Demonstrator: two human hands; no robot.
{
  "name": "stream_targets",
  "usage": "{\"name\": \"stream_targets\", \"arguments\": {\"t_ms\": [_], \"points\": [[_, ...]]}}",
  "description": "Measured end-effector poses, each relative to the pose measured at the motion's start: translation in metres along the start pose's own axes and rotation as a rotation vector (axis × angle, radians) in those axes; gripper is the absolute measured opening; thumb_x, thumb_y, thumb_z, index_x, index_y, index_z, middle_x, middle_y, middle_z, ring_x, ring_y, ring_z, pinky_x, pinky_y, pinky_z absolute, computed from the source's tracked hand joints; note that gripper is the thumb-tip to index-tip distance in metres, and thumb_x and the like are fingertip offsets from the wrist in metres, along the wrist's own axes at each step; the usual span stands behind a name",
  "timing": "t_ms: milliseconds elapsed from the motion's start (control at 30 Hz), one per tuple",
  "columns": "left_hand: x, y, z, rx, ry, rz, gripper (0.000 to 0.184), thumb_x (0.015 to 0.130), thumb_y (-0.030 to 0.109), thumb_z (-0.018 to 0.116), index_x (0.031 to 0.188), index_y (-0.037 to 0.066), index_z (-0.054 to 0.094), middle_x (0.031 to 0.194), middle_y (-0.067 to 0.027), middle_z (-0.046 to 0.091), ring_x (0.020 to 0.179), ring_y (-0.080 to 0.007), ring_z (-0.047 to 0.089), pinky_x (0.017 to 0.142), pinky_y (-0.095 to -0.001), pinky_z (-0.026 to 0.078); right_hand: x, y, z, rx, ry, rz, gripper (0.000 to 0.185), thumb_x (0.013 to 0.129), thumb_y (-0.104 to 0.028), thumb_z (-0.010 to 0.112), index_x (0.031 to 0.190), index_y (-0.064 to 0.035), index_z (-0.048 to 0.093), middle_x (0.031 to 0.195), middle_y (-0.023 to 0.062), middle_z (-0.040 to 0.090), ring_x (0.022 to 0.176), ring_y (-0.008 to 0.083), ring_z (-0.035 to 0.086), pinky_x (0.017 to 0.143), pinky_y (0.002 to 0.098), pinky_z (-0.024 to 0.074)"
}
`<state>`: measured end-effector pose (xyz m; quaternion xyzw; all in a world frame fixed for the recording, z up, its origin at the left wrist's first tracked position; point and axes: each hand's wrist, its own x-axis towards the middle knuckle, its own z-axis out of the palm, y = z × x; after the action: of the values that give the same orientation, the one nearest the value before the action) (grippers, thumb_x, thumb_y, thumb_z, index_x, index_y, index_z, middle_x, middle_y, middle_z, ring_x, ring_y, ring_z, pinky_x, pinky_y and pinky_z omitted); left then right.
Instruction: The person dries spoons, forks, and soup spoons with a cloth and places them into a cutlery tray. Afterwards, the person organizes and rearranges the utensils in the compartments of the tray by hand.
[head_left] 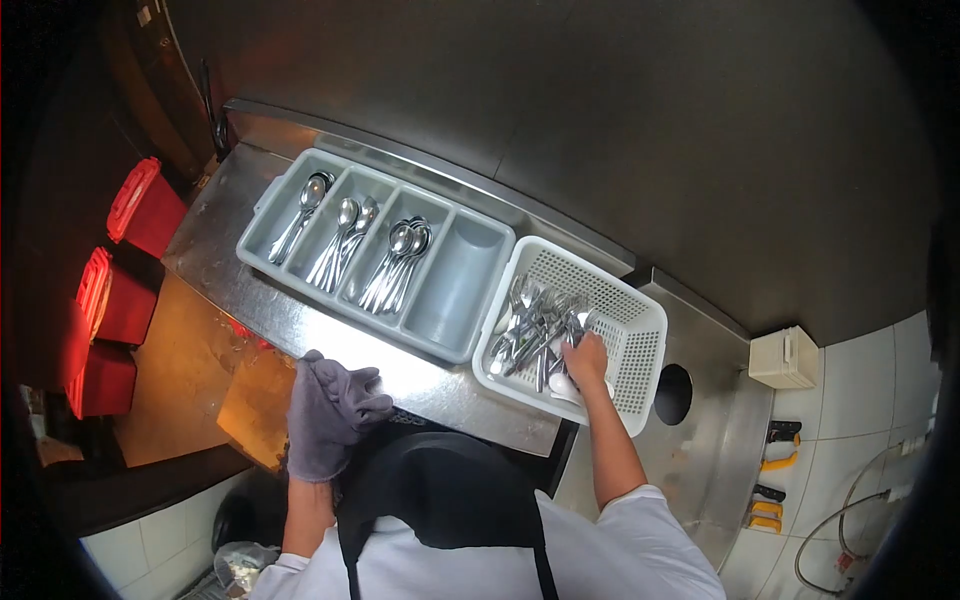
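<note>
A grey cloth [333, 410] drapes over my left hand, hiding its fingers; the hand holds it in front of the counter edge. My right hand [587, 360] reaches into a white perforated basket [640, 335], its fingers curled down onto the loose cutlery. Mixed forks, spoons and knives [540, 320] lie jumbled there, and which pieces my fingers grip is hard to make out. Left of the basket stands a grey cutlery tray [460, 285] with long compartments. Spoons [395, 265] lie in three of them, bowls pointing to the back; the rightmost compartment holds none.
The steel counter [345, 335] runs beneath tray and basket, against a dark wall. A round hole [673, 394] opens right of the basket. Red lidded bins [150, 208] stand at left. A beige box [783, 358] and knives with black and yellow handles [780, 460] are at right.
</note>
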<state>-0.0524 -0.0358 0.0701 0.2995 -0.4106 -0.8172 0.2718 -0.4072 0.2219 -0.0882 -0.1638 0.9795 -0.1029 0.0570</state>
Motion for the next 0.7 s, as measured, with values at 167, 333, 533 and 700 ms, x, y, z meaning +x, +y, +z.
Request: {"name": "stream_targets", "arguments": {"t_ms": [167,333,533,700], "points": [[0.001,0.001,0.007,0.487,-0.035,0.289,0.033,0.109,0.039,0.029,0.097,0.012,0.043,0.077,-0.0105,0.043,0.077,-0.0329,0.051,0.056,-0.0407,0.042,0.011,-0.003,-0.002,0.005,-0.09,0.084,0.042,0.075,-0.027,0.073,0.102,0.0043,0.067,0.099,0.027,0.07,0.095,0.0431,0.067,0.085,0.0483,0.0531],[-0.004,0.015,0.007,-0.436,0.0,-0.021,0.044,0.107,0.043,0.03,0.088,0.007,0.046,0.076,-0.0121,0.042,0.071,-0.0301,0.048,0.057,-0.039,0.041,0.018,0.004,-0.013,-0.005,-0.024,0.209,0.041,0.072,-0.028,0.07,0.099,0.0039,0.069,0.097,0.0262,0.071,0.094,0.0417,0.069,0.086,0.0472,0.0543],[-0.013,0.028,0.011,-0.142,0.136,-0.07,0.055,0.105,0.051,0.032,0.08,0.006,0.053,0.081,-0.0133,0.047,0.07,-0.0286,0.046,0.061,-0.0381,0.042,0.035,0.052,0.008,0.258,-0.043,0.301,0.033,0.078,-0.026,0.066,0.094,0.0032,0.07,0.085,0.0213,0.072,0.083,0.0364,0.072,0.075,0.0434,0.0556],[-0.018,0.044,0.013,0.475,0.019,0.143,0.035,0.103,0.033,0.042,0.089,0.004,0.054,0.094,-0.0162,0.055,0.077,-0.0266,0.052,0.067,-0.0396,0.047,0.029,0.056,-0.01,0.861,-0.111,0.169,0.014,0.084,-0.01,0.058,0.084,0.0022,0.066,0.071,0.009,0.067,0.063,0.017,0.064,0.06,0.0317,0.0509]]}}
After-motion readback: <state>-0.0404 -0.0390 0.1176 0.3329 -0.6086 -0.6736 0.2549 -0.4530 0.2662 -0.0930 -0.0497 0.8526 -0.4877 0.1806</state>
